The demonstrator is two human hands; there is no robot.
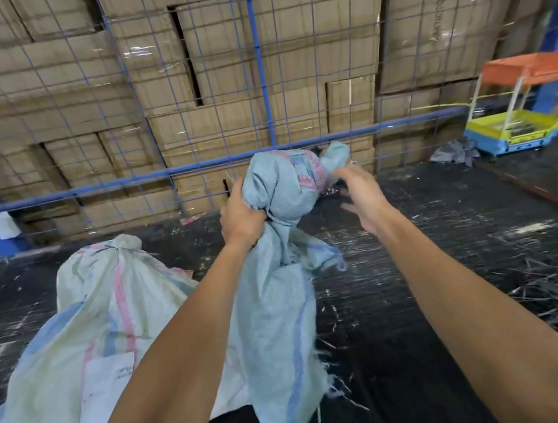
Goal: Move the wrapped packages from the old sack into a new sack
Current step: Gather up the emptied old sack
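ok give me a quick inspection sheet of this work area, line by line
surface: dark floor, scuffed with pale streaks
job's things: limp blue-green woven sack held up by its bunched neck; full pale sack, tied at the top, lying on the floor to the left with a white label on it; no wrapped packages in sight
clutter: loose strap offcuts scattered at right; crumpled grey sheet by the cart
hands: left hand grips the sack's neck; right hand open beside the sack's top, holding nothing
cables: nothing seen
surroundings: blue wire mesh fence with stacked cardboard boxes behind it; small orange, yellow and blue cart at right
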